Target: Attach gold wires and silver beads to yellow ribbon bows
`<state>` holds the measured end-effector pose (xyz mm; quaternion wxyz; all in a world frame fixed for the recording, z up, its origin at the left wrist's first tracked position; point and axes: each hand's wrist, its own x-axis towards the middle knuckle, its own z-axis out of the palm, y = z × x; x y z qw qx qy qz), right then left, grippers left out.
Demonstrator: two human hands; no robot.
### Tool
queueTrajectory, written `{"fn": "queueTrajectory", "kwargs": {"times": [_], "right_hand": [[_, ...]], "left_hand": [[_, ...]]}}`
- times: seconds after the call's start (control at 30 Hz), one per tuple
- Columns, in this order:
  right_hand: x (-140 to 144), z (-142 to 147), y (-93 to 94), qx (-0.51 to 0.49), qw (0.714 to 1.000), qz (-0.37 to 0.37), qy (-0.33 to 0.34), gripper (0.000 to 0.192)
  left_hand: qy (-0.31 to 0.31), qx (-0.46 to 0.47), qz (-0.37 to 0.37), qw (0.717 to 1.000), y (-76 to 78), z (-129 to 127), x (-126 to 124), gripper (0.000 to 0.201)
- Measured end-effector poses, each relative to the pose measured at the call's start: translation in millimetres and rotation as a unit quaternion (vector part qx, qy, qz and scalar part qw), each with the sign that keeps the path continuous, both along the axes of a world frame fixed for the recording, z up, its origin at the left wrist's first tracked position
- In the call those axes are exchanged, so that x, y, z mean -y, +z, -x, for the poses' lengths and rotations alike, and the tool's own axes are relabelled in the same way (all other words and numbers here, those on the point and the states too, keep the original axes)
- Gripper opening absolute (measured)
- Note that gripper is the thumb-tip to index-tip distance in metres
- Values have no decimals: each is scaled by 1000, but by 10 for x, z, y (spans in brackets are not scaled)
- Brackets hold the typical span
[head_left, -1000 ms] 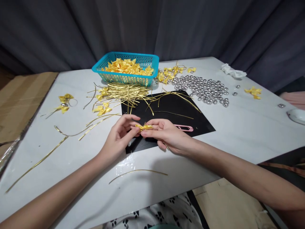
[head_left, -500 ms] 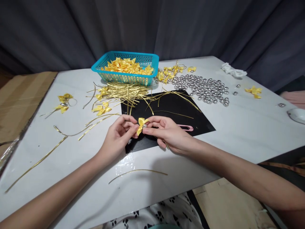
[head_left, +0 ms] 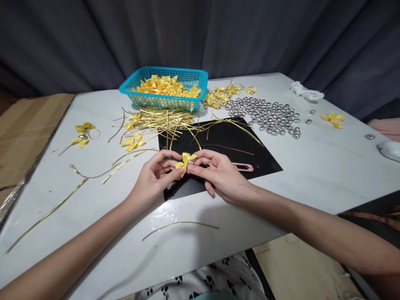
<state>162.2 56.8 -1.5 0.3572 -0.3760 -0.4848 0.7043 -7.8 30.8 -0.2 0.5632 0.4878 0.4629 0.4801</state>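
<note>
A small yellow ribbon bow [head_left: 186, 160] with a tiny silver bead at its centre sits between the two hands, lifted just above the near edge of a black mat [head_left: 225, 141]. The left hand [head_left: 156, 177] pinches the bow's left loop between thumb and forefinger, its other fingers curled under. The right hand [head_left: 218, 173] meets it from the other side, thumb and forefinger closed on the bow's right side, the remaining fingers bent beneath; the fingertips of both hands nearly touch around the bow.

Just beyond the right hand, on the mat, lies a pink clip [head_left: 245, 167]. Farther back, a heap of gold wire ties [head_left: 165, 121] spills over the mat's far left corner, and behind it stands a blue basket [head_left: 193, 77] filled with more yellow bows. To the right of the basket a spread of silver beads [head_left: 268, 118] covers part of the white table [head_left: 312, 166]. Loose gold ties lie scattered on the table to the left, one curved tie [head_left: 181, 225] lies near the front edge between the forearms, and a few finished bows [head_left: 81, 133] rest well off to the left.
</note>
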Motion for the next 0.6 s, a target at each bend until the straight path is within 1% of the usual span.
{"fn": "queueTrajectory", "kwargs": {"times": [0.07, 0.13, 0.23, 0.3, 0.47, 0.53, 0.6], "right_hand": [[2, 6, 8, -3, 1000, -1, -3, 41], [0, 5, 26, -7, 1000, 17, 7, 40], [-3, -3, 63, -10, 997, 57, 51, 39], [-1, -4, 80, -9, 995, 69, 71, 38], [-6, 0, 60, -8, 998, 51, 32, 37], [-14, -6, 44, 3, 998, 43, 40, 37], [-20, -17, 43, 18, 997, 41, 64, 37]], "left_hand": [[-8, 15, 15, 1000, -4, 13, -4, 25], [-5, 23, 20, 1000, 1, 12, -1, 26], [4, 27, 17, 999, 17, -2, 6, 31], [3, 26, 15, 1000, 21, -6, 9, 33], [-2, 26, 20, 999, 1, 11, 7, 29], [-11, 28, 21, 999, -5, 17, 5, 28], [-20, 30, 19, 999, -4, 19, 6, 30]]}}
